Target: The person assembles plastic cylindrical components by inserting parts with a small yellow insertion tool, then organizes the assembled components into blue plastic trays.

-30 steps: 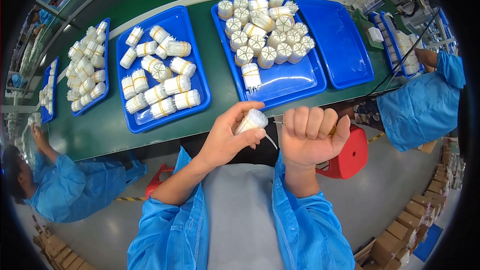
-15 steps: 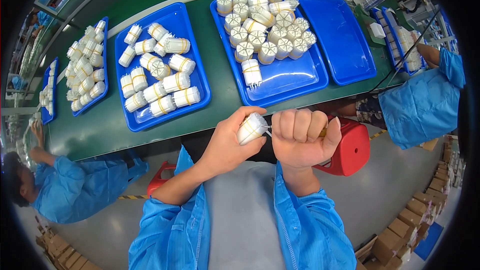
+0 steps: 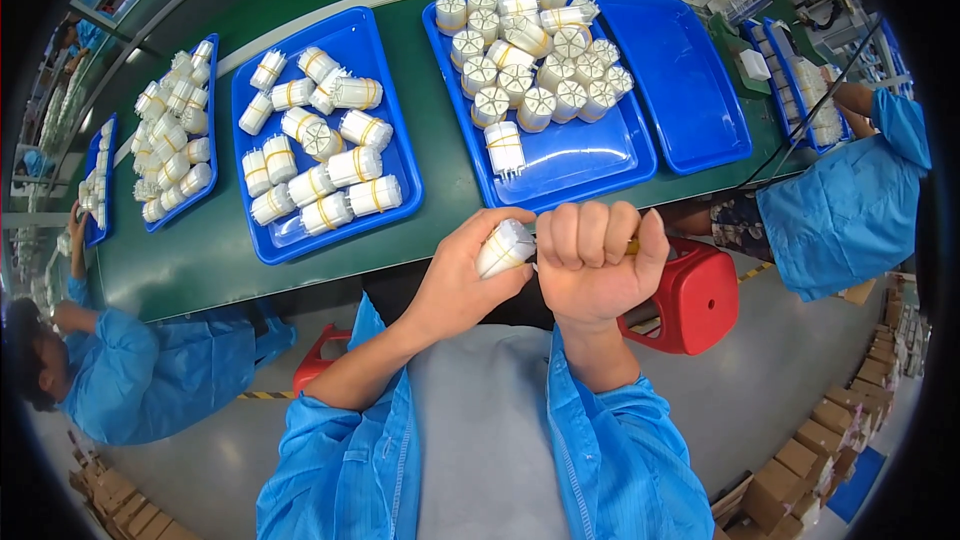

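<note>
A white cylindrical bundle [image 3: 506, 248] with a thin yellow band round it sits in my left hand [image 3: 450, 280], thumb on the near side and fingers on the far side. Its end with the fine slits faces right, toward my right hand [image 3: 600, 275]. That fist is closed around a slim tool, mostly hidden by my fingers. Only a yellow piece of the tool [image 3: 633, 247] shows behind the fist, and its tip by the bundle is hard to make out. Both hands are held in front of the table edge, almost touching.
Ahead on the green table [image 3: 160, 275] stand a blue tray [image 3: 595, 155] of upright white bundles, another blue tray [image 3: 405, 175] with bundles lying about, and a bare blue tray [image 3: 690, 90]. Red stools [image 3: 705, 300] are below. Co-workers in blue sit left [image 3: 160, 370] and right [image 3: 840, 205].
My right fist has shifted slightly left and up, closer to the bundle. The bundle has turned a little in my left hand. The left co-worker's arm has moved up beside the far-left tray.
</note>
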